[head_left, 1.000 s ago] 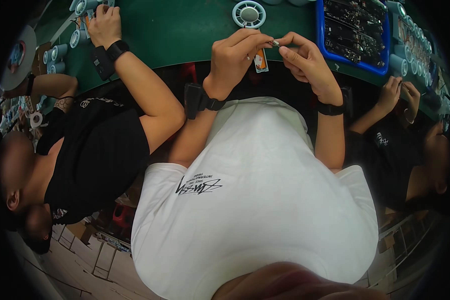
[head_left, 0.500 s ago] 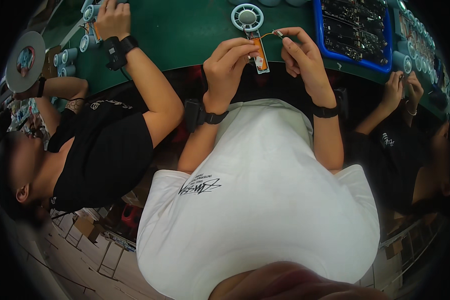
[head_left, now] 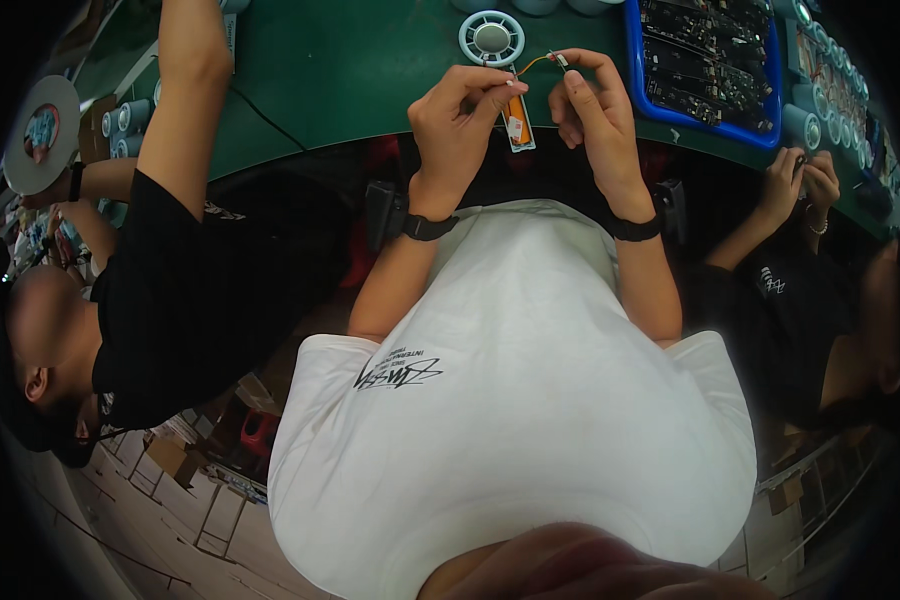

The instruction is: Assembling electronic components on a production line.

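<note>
A light blue handheld fan (head_left: 491,39) with a round ribbed head lies near the table's front edge, its handle pointing toward me. The handle is uncovered, showing an orange battery-like block (head_left: 517,108) with a white label. My left hand (head_left: 448,135) is closed in a pinch over the upper handle; a tiny white piece shows at its fingertips, too small to name. Thin coloured wires (head_left: 532,64) arch from there to my right hand (head_left: 602,125). Between its thumb and index finger is a small wire connector (head_left: 561,61); its other fingers are curled.
Right of the fan, a blue tray (head_left: 710,127) holds several dark circuit boards. More light blue cylindrical parts (head_left: 801,125) stand beyond it. Co-workers sit on both sides; the left one's arm (head_left: 188,90) reaches over the green table (head_left: 360,60). A grey spool (head_left: 65,160) is further left.
My left fingertips have shifted slightly right across the handle; my right hand keeps hold of the connector. The left co-worker's arm has reached further forward, and a dark cable now shows on the table.
</note>
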### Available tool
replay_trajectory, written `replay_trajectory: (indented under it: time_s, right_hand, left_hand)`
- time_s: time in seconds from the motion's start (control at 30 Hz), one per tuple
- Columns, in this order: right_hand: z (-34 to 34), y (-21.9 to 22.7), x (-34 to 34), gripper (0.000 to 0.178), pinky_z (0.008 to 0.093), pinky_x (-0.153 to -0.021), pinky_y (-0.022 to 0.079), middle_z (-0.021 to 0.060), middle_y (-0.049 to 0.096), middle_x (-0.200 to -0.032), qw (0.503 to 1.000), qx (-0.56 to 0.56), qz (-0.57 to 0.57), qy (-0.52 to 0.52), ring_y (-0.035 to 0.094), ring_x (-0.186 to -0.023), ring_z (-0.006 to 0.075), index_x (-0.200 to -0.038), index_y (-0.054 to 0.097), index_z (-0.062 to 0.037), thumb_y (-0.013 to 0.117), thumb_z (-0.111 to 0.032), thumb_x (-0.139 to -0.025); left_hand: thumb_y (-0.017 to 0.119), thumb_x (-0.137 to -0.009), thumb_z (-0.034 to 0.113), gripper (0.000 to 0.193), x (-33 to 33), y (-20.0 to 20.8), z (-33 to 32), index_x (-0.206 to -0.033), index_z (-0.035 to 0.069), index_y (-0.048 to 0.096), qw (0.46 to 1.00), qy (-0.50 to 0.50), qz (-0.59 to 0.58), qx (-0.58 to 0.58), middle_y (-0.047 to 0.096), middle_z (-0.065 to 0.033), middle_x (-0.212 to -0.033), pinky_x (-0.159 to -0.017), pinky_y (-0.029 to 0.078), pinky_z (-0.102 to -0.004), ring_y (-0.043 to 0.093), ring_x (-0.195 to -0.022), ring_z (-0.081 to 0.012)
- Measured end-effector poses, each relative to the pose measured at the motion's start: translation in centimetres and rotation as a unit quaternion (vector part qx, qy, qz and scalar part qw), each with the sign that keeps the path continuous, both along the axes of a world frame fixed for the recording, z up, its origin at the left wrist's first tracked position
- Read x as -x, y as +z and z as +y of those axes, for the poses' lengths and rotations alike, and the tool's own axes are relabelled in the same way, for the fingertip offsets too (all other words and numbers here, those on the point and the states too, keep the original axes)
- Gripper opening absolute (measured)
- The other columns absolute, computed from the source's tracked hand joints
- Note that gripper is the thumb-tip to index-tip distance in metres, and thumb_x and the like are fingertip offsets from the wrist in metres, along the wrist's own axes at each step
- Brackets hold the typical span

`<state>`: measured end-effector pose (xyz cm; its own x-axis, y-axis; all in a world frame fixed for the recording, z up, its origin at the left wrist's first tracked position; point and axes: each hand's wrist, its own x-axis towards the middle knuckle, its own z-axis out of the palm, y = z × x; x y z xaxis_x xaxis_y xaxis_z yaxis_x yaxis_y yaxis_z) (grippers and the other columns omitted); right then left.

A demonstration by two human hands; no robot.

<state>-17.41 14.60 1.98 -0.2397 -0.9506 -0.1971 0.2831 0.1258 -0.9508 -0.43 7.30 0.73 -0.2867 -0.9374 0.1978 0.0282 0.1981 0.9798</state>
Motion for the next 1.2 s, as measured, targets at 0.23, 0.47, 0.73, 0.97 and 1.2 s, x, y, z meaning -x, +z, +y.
replay_trajectory:
  time_s: [0.23, 0.47, 0.73, 0.97, 1.2]
  right_hand:
    - [0.0, -0.9, 0.1, 0.033, 0.0196, -0.052, 0.038, 0.0036, 0.065, -0.086, 0.998, 0.052, 0.039, 0.006, 0.047, -0.06, 0.004, -0.138, 0.056, -0.004, 0.052, -0.028, -0.116]
    - [-0.1, -1.7, 0.2, 0.032, 0.0243, -0.079, 0.052, 0.0093, 0.072, -0.111, 0.981, 0.128, 0.148, 0.009, 0.066, -0.093, 0.0107, -0.14, 0.057, -0.0022, 0.057, -0.021, -0.114]
    - [0.1, -2.0, 0.8, 0.031, 0.0298, -0.103, 0.052, 0.012, 0.072, -0.128, 0.97, 0.135, 0.197, 0.03, 0.067, -0.119, 0.0172, -0.139, 0.061, 0.0001, 0.062, -0.014, -0.111]
    - [-0.2, -0.9, 0.9, 0.03, 0.0299, -0.102, 0.053, 0.0102, 0.073, -0.13, 0.957, 0.13, 0.252, 0.058, 0.068, -0.116, 0.017, -0.136, 0.065, -0.001, 0.067, -0.011, -0.108]
    - [-0.8, 0.1, 1.4, 0.031, 0.029, -0.096, 0.056, 0.0089, 0.075, -0.129, 0.917, 0.185, 0.342, 0.086, 0.07, -0.112, 0.0144, -0.135, 0.068, -0.0026, 0.072, -0.012, -0.105]
  left_hand:
    - [0.078, -0.095, 0.001, 0.008, 0.3, 0.6, -0.2, -0.103, 0.004, 0.081, 0.996, -0.03, -0.028, 0.082, 0.081, -0.0083, -0.095, -0.057, 0.053, -0.0238, 0.07, -0.067, -0.0111]
    - [0.082, -0.093, 0.008, 0.009, 0.1, 1.4, -0.5, -0.102, 0.006, 0.081, 0.986, -0.024, -0.114, 0.121, 0.077, -0.0054, -0.089, -0.056, 0.05, -0.0246, 0.066, -0.064, -0.0105]
    - [0.085, -0.09, 0.005, 0.013, -0.2, 1.4, -0.4, -0.102, 0.004, 0.081, 0.991, -0.034, -0.111, 0.073, 0.078, -0.003, -0.092, -0.058, 0.046, -0.0214, 0.064, -0.068, -0.0065]
    - [0.086, -0.088, 0.005, 0.012, -0.5, 2.2, -0.8, -0.099, 0.004, 0.081, 0.991, -0.03, -0.119, 0.05, 0.078, -0.0026, -0.091, -0.058, 0.046, -0.0218, 0.064, -0.067, -0.0069]
    - [0.088, -0.087, 0.008, 0.012, -1.8, 2.8, -1.8, -0.097, 0.006, 0.082, 0.985, -0.061, -0.132, 0.096, 0.077, -0.0031, -0.089, -0.054, 0.047, -0.0231, 0.067, -0.066, -0.0089]
